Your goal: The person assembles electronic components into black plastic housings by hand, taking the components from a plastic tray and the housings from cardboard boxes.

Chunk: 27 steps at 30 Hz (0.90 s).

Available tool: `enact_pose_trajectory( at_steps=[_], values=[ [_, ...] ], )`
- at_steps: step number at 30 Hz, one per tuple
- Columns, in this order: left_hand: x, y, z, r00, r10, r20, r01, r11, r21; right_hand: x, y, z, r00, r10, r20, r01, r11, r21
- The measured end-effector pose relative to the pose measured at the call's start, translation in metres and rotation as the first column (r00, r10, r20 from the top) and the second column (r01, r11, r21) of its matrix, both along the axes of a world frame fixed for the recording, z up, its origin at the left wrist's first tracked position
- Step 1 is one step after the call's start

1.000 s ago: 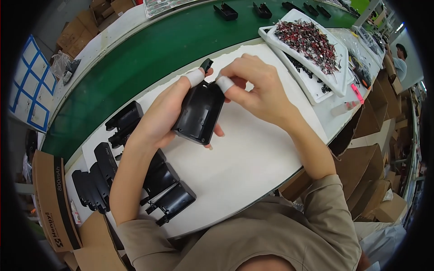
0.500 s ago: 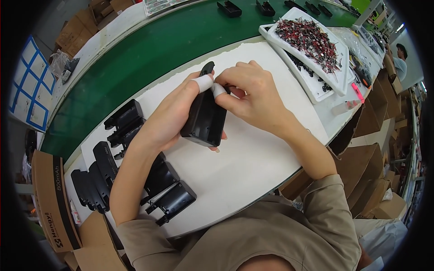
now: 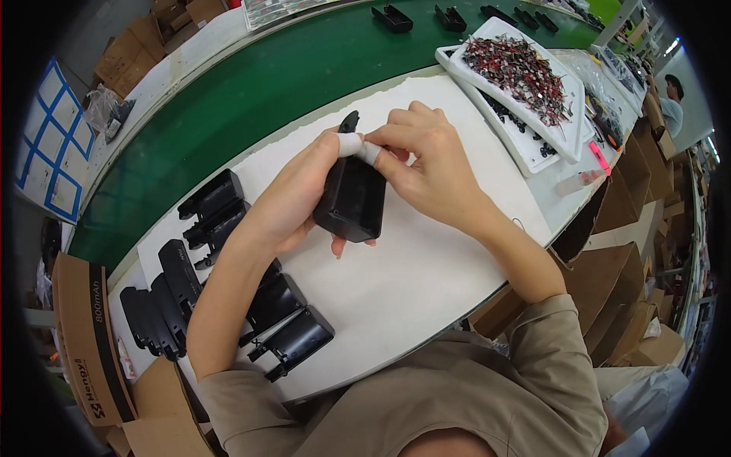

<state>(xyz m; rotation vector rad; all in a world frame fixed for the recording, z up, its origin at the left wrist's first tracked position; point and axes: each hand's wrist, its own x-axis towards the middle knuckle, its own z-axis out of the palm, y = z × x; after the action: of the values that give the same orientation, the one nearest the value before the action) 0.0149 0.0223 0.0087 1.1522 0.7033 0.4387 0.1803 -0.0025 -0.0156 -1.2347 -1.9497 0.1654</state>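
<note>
My left hand (image 3: pixel 298 189) is wrapped round a hollow black plastic housing (image 3: pixel 351 199), held tilted above the white work surface. The narrow tip of the housing sticks up past my thumb, and some of my fingertips show beneath it. My right hand (image 3: pixel 430 164) pinches at the upper part of the same housing, its thumb and forefinger close to my left thumb. Whatever sits in that pinch is hidden. White wraps cover both thumbs. More black housings (image 3: pixel 293 339) lie in rows beside and under my left forearm.
Two stacked white foam trays (image 3: pixel 567 145) stand at the far right, the upper one heaped with small red-and-black wired parts (image 3: pixel 518 76). Beyond runs a green conveyor belt (image 3: pixel 228 114) carrying several black housings. A pink-handled tool (image 3: pixel 599 158) and cardboard boxes (image 3: pixel 91 343) flank the white sheet (image 3: pixel 426 266).
The housing has turned slightly in my left hand, so its open inside shows less. My right fingers have drawn closer to my left thumb.
</note>
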Motion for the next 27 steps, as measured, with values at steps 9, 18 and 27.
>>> enact_pose_trajectory(
  at_steps=[9,18,27],
  values=[
    [0.003,0.009,-0.009,0.993,-0.039,0.111,0.048,0.996,-0.079,0.016,0.015,-0.007,0.966,0.002,-0.258,-0.004,1.000,-0.005],
    [0.020,0.029,0.002,0.999,0.014,0.034,-0.012,0.998,-0.061,0.041,0.028,0.000,0.872,-0.088,-0.482,0.026,0.991,-0.134],
    [0.036,0.036,0.003,0.996,-0.049,0.077,0.054,0.997,-0.062,0.052,0.032,0.003,0.838,-0.087,-0.539,0.053,0.996,-0.078]
  ],
)
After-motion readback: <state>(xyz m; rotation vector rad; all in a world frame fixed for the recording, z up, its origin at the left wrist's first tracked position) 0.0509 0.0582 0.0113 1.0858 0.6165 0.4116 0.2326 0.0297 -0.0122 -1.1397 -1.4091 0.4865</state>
